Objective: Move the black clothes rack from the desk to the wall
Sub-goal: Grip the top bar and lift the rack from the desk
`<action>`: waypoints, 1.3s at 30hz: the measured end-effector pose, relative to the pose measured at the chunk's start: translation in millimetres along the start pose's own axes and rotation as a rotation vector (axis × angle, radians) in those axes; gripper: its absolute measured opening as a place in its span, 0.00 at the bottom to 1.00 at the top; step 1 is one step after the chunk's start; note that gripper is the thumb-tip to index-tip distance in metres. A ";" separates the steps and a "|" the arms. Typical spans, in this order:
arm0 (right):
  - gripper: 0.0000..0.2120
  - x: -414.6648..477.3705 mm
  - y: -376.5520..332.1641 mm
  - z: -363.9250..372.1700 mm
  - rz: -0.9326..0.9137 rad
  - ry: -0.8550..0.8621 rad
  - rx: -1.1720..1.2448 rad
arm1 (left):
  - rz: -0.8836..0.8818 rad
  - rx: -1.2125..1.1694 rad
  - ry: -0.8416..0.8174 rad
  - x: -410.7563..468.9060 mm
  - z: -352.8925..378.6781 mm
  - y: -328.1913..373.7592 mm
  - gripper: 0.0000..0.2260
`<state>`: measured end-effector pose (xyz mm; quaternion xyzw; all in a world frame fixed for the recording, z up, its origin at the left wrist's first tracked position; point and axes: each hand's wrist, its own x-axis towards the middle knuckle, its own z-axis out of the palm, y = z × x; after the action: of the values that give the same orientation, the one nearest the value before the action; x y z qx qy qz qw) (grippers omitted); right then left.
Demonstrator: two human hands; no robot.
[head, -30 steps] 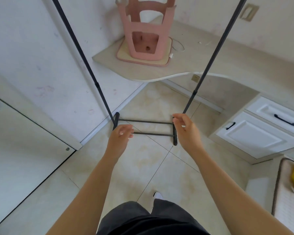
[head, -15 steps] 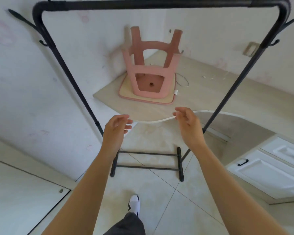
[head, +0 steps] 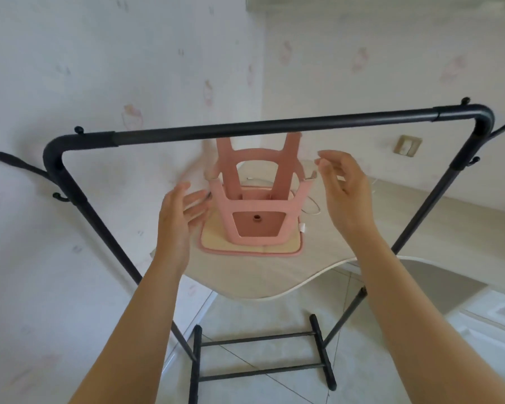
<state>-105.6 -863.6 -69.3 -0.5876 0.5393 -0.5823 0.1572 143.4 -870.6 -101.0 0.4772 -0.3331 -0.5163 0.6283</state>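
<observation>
Wallpapered corner now: both hands, left hand (head: pixel 177 220) and right hand (head: pixel 343 189), have been raised open and empty toward the top bar of the black clothes rack (head: pixel 263 128), parked by the table (head: pixel 274 275), so a lift looks next.

We see the view tilt upward: a second ago it looks down at the floor bars of the black metal clothes rack (head: pixel 263 129), and now its top rail crosses the middle of the view, with both rounded corners and side hooks showing. The foot bars drop to the bottom edge. Our left hand (head: pixel 177 220) and right hand (head: pixel 343 193) rise from just above the foot bars to just under the top rail, fingers spread, each grip empty. The upturned pink plastic stool (head: pixel 257 199) on the beige worktop (head: pixel 245 281) slides from the top of the view to its centre. Our dark trousers and shoe leave the view.
</observation>
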 end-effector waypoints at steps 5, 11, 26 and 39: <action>0.09 42.5 -12.7 -1.2 -0.287 0.143 -0.164 | 0.057 -0.181 -0.034 36.8 22.3 39.6 0.20; 0.10 82.9 -5.9 4.3 -0.339 0.126 -0.401 | 0.102 -0.439 0.034 56.5 47.4 62.6 0.10; 0.21 103.8 12.9 -12.7 -0.478 0.076 -0.630 | 0.128 -0.514 0.122 48.1 75.5 56.5 0.15; 0.25 97.5 20.1 -53.4 -0.461 0.139 -0.698 | 0.093 -0.497 0.063 30.7 105.4 49.8 0.19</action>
<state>-185.6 -926.9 -20.9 -0.6701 0.5680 -0.4229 -0.2225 71.4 -926.6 -22.3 0.3081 -0.1979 -0.5378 0.7594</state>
